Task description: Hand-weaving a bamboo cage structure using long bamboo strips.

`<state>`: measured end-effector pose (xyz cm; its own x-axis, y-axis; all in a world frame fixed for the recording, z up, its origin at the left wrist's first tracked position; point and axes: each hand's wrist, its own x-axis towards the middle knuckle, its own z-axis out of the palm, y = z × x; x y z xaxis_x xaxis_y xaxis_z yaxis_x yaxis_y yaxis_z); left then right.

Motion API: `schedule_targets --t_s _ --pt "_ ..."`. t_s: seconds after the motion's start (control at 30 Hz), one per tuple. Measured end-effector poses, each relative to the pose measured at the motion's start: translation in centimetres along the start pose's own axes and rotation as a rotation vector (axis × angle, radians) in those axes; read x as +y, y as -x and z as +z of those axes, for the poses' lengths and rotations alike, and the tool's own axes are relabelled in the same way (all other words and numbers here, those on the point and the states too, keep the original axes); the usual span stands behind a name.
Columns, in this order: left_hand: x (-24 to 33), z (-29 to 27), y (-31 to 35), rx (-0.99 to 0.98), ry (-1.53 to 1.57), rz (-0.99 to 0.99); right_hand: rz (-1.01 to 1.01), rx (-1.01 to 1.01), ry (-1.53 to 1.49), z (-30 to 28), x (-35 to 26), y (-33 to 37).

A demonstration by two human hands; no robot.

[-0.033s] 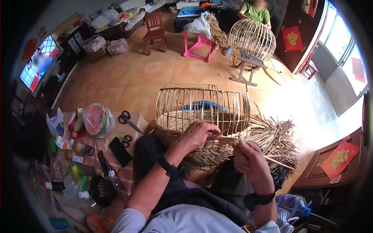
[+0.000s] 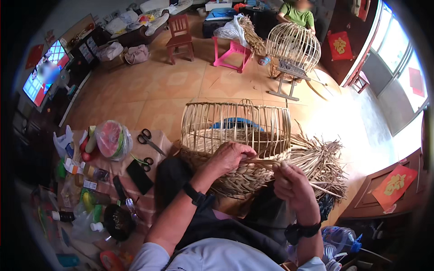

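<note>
A woven basket (image 2: 192, 124) stands in front of my knees. Its upper part is open upright rods; its lower wall is thick braided plant fibre. My left hand (image 2: 230, 158) rests at the near side of the basket, fingers closed on a flat dry plant strand (image 2: 262, 161). The strand runs across to my right hand (image 2: 289, 180), which pinches its other end between thumb and curled fingers. My left fingertips are partly hidden. Something blue (image 2: 237, 122) shows through the rods. Beside the basket on the right lies a bundle of dry strands (image 2: 318, 158).
On the cloth-covered surface (image 2: 156, 135) at left lie scissors (image 2: 151, 141), a black phone (image 2: 139, 177), wrapped watermelon (image 2: 110, 137) and bottles. Plastic jugs (image 2: 339, 238) stand at lower right. Across the room, a person in green (image 2: 300, 16) sits behind another rod frame (image 2: 294, 45). A pink stool (image 2: 231, 56) stands nearby.
</note>
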<state>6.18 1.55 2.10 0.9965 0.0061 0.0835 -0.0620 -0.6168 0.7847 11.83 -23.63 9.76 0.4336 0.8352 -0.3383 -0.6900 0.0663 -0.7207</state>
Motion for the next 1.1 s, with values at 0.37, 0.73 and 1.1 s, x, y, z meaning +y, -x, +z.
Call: schedule_targets --t_s 0.37,0.73,1.1 --pt "2.5 0.7 0.9 0.145 -0.028 -0.007 -0.365 -0.074 -0.079 -1.7 -3.3 1.2" --pt "2.8 1.5 0.5 0.173 -0.106 -0.148 -0.461 0.187 0.885 -1.4 0.0 -6.8" --pt "3.6 6.8 1.8 0.352 -0.666 0.044 -0.358 0.172 0.434 -4.2 -0.8 -12.5"
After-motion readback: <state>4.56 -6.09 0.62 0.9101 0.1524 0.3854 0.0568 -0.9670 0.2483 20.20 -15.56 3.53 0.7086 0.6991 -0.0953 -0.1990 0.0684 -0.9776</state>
